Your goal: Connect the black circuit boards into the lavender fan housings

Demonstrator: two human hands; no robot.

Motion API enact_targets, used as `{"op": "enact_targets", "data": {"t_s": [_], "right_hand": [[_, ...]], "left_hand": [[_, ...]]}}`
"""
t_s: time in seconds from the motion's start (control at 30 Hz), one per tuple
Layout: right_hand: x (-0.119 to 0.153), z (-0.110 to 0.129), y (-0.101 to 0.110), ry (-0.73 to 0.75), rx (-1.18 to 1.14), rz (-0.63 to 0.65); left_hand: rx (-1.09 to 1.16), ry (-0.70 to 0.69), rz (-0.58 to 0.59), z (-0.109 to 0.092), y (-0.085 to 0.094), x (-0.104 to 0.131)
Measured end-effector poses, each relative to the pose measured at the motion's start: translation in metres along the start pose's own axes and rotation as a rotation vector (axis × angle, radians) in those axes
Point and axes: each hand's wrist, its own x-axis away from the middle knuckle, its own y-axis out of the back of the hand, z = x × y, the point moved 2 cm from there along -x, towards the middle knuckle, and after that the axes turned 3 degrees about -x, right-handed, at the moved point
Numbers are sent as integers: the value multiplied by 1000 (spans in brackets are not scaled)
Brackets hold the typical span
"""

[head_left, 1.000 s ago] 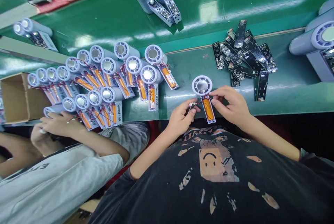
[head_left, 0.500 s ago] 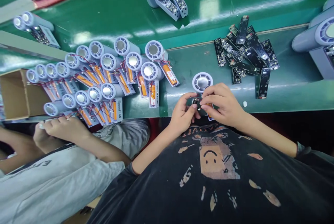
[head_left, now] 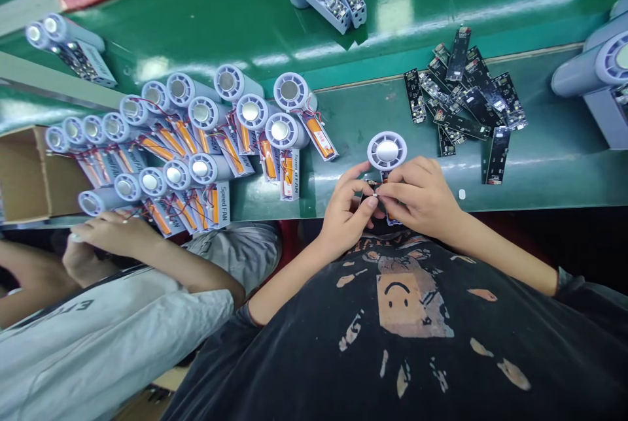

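Observation:
A lavender fan unit with a round silver centre lies at the bench edge, its handle partly under my right hand. My left hand is closed on a small black circuit board, held beside the fan's handle. The fingertips of my right hand are pinched together at the board, by a tiny white piece; whether they grip that piece or a wire is too small to tell. Fingers cover most of the handle and part of the board.
Black circuit boards are piled at the right, near a small white piece. Several fan units with orange batteries stand at the left, beside a cardboard box. A person's hands rest at the bench's left edge.
The fan unit appears slightly farther right and higher. My right fingertips have closed in on the board, nearer my left thumb. The other person's hands have barely moved.

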Motion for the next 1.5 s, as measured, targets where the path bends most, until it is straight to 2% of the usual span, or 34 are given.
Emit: {"op": "enact_targets", "data": {"t_s": [0.5, 0.73, 1.03, 1.2, 1.33, 1.5], "right_hand": [[3, -3, -6, -61, -33, -28], [6, -3, -5, 19, 16, -97], [6, -4, -3, 30, 20, -92], [6, -2, -4, 37, 67, -123], [5, -2, -5, 65, 54, -163], [3, -4, -4, 2, 29, -215]], "left_hand": [[-28, 22, -34, 1, -1, -3], [-29, -23, -43, 4, 0, -3], [-175, -162, -50, 9, 1, -2], [-223, -128, -60, 8, 2, -3], [-154, -108, -69, 8, -1, -2], [-41, -57, -110, 9, -3, -3]]}}
